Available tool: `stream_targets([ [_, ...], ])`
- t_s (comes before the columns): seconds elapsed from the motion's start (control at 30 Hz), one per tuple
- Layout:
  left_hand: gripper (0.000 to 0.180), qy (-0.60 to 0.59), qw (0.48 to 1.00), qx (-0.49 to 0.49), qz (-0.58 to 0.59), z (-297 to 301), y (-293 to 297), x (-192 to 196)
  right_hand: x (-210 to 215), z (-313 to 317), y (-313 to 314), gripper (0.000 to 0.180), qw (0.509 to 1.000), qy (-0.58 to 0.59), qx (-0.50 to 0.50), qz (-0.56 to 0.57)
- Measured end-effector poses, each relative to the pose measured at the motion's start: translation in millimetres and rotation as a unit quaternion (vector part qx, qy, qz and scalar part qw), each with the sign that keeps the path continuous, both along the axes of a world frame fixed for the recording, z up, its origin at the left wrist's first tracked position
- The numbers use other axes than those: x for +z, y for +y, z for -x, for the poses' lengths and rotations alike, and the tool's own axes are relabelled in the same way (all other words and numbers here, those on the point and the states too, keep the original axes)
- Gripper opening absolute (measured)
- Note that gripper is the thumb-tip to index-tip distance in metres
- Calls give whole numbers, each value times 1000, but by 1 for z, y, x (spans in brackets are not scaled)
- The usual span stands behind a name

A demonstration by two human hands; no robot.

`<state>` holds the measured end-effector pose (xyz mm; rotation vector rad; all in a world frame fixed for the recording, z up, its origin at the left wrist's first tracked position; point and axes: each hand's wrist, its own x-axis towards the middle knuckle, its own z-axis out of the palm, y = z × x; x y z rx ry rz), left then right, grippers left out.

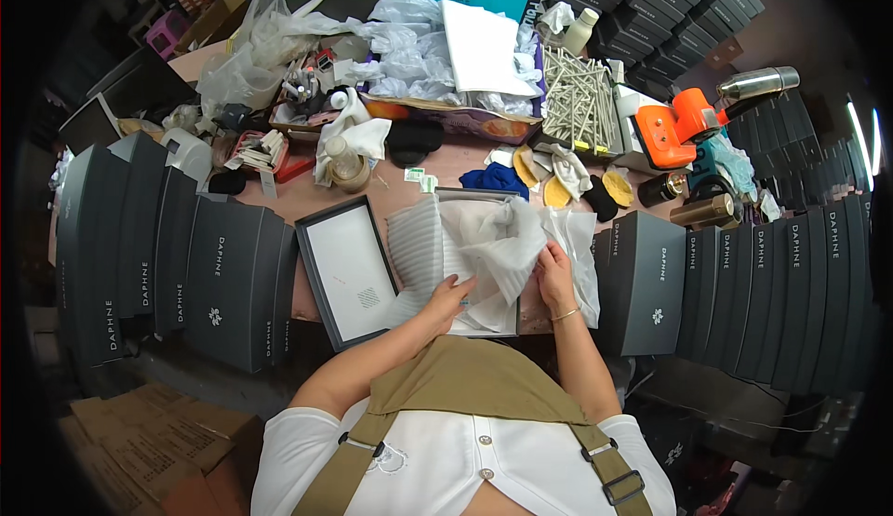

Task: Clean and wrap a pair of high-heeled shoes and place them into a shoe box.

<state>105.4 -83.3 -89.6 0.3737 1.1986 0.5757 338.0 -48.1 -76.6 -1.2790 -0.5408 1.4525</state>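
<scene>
An open dark grey shoebox (476, 193) stands in front of me, with thin white wrapping paper (502, 260) bunched up inside and over it. My right hand (556, 272) pinches the raised edge of this paper on the right side. My left hand (448, 298) lies against the near left part of the paper, fingers stretched out. Striped wrapping paper (415, 246) spreads over the box's left side. Whatever lies under the paper is hidden. A box lid (346, 269), white inside with a dark rim, rests to the left of the box.
Upright rows of dark shoeboxes flank me at left (233, 283) and right (642, 283). Behind are a carton of crumpled paper (405, 55), a tray of white sticks (581, 97), an orange device (674, 130), a glass jar (346, 167) and coloured cloths (496, 180).
</scene>
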Motion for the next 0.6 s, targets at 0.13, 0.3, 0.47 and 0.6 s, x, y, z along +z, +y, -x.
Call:
stream_targets([
  [0.13, 52, 17, 964, -76, -253, -2, -3, 12, 29, -20, -31, 14, 974, -222, 14, -38],
  [0.3, 50, 213, 863, -33, -457, -6, -3, 16, 132, 28, -67, 24, 840, -74, 530, 91],
  [0.47, 63, 389, 823, -23, -415, 21, -16, 19, 85, 84, -13, 55, 782, -523, 224, -256],
  [0.6, 62, 416, 852, -83, -308, 32, 24, 2, 50, 38, 9, 56, 693, -644, 240, -217],
])
